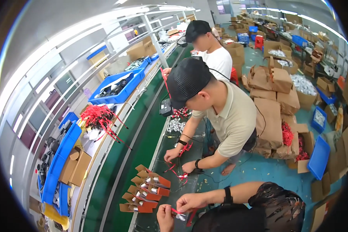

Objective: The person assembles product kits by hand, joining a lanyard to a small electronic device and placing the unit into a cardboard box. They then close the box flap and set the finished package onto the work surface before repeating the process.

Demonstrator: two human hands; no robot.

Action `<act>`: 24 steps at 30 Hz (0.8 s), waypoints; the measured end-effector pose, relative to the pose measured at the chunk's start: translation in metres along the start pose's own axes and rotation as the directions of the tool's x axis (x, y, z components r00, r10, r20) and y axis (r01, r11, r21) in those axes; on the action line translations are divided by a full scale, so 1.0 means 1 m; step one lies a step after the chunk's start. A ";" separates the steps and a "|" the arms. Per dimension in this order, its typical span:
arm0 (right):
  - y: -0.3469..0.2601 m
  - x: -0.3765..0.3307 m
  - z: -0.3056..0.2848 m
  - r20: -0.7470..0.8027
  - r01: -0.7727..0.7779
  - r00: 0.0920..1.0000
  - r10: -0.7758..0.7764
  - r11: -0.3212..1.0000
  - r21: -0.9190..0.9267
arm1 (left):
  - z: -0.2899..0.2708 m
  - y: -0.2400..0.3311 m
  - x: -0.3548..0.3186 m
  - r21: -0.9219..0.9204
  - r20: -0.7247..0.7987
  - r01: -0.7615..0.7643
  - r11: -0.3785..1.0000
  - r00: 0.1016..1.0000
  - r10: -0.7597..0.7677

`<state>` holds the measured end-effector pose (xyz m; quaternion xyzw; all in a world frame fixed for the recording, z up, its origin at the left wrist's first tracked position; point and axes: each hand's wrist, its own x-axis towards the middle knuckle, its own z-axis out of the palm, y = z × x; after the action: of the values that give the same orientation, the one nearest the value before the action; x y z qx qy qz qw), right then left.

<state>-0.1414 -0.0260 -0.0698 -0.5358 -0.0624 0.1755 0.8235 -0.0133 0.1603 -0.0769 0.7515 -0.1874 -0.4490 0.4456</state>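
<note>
At the lower edge, my left hand point(165, 218) and my right hand point(191, 201) are close together. Both are closed on a narrow red strap point(176, 211) that runs between their fingertips. Just under my right fingers is a small silvery-white piece point(180, 217); whether it is fixed to the strap I cannot tell. Another length of red strap point(191, 217) hangs below my right hand. Left of my hands, several small orange cartons point(164, 181) stand in rows with their brown flaps up and white pieces inside.
Beside me a co-worker in a beige shirt point(236, 112) handles red straps point(170, 167) on the dark bench. Beyond stands another in white point(218, 58). A green conveyor point(141, 133) runs along the left, with blue trays point(120, 87) and a red strap pile point(98, 118) past it.
</note>
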 end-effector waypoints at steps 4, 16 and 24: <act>-0.038 -0.026 0.039 -0.436 0.141 0.883 -0.172 0.985 -0.103 | 0.086 0.017 -0.034 -0.744 -0.174 -0.151 0.651 0.984 0.029; 0.038 -0.051 0.012 0.113 -0.211 0.977 0.179 0.882 0.421 | 0.121 -0.005 -0.085 -0.596 -0.447 -0.348 0.724 0.893 0.061; 0.041 -0.040 0.044 -0.436 0.026 0.824 -0.363 0.792 -0.610 | 0.142 -0.026 -0.082 -0.847 -0.329 -0.212 0.487 0.930 -0.167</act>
<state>-0.2003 0.0123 -0.0850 -0.7775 0.0605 -0.0969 0.6185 -0.1793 0.1591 -0.0856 0.4883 0.1430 -0.3262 0.7967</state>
